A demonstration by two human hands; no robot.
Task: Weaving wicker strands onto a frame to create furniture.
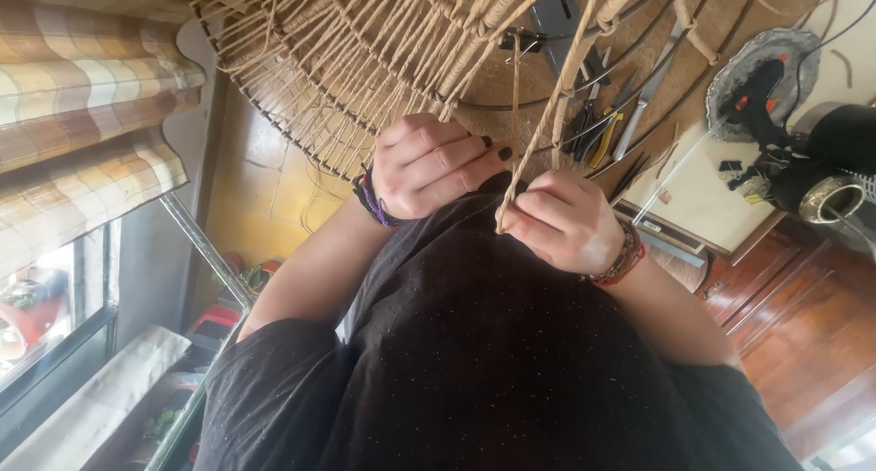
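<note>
A round wire frame point(274, 115) woven with jute cord point(401, 33) hangs over my lap. My left hand point(429, 165), with a purple bracelet and dark nails, is curled shut over the cords at the weave's lower edge. My right hand point(566, 220), wearing a red beaded bracelet, pinches a loose jute strand point(557, 97) between thumb and fingers. This strand runs taut up toward the frame's top. The two hands sit close together, just above my black shirt point(474, 361).
Behind the frame a white table point(703, 197) carries pliers with yellow handles point(602, 133), a knife point(648, 92) and a black glue gun on a silver tray point(762, 78). A checked blind point(82, 97) and a window point(55, 316) are at left; wooden cabinets point(803, 325) at right.
</note>
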